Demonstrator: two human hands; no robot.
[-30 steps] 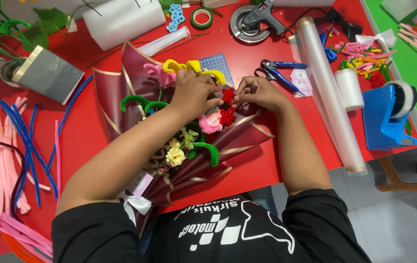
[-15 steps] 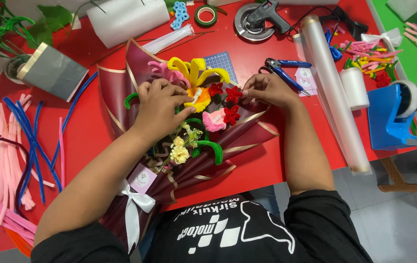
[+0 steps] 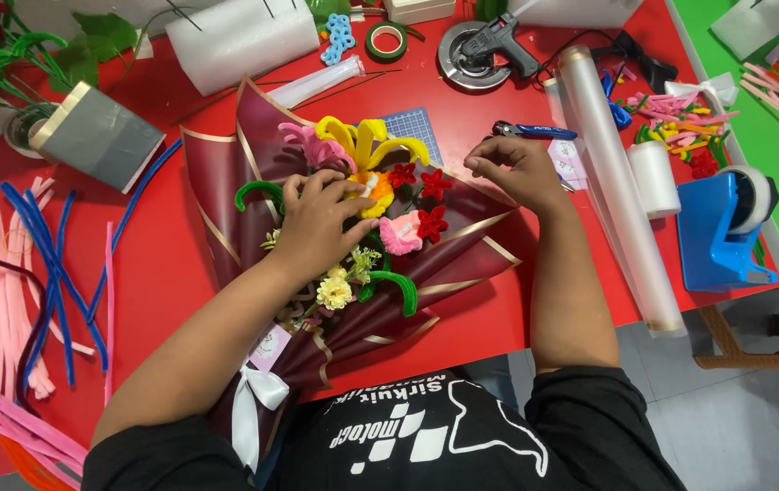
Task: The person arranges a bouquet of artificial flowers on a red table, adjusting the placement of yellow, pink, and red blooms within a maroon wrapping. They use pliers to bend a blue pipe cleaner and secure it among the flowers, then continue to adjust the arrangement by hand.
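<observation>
My left hand [image 3: 321, 218] has shifted down onto the bouquet [image 3: 344, 245], fingers curled, pressing the yellow flower [image 3: 367, 159] on the red tabletop [image 3: 489, 300]; the bouquet's flower heads are now uncovered. My right hand [image 3: 512, 168] has drawn back to the wrapper's far right edge, fingertips pinched; I cannot tell on what.

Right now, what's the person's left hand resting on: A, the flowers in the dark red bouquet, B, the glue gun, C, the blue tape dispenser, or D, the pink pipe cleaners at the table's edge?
A: the left hand lies on the flowers inside the dark red wrapping, while the right hand pinches at the wrap's upper right edge.
</observation>
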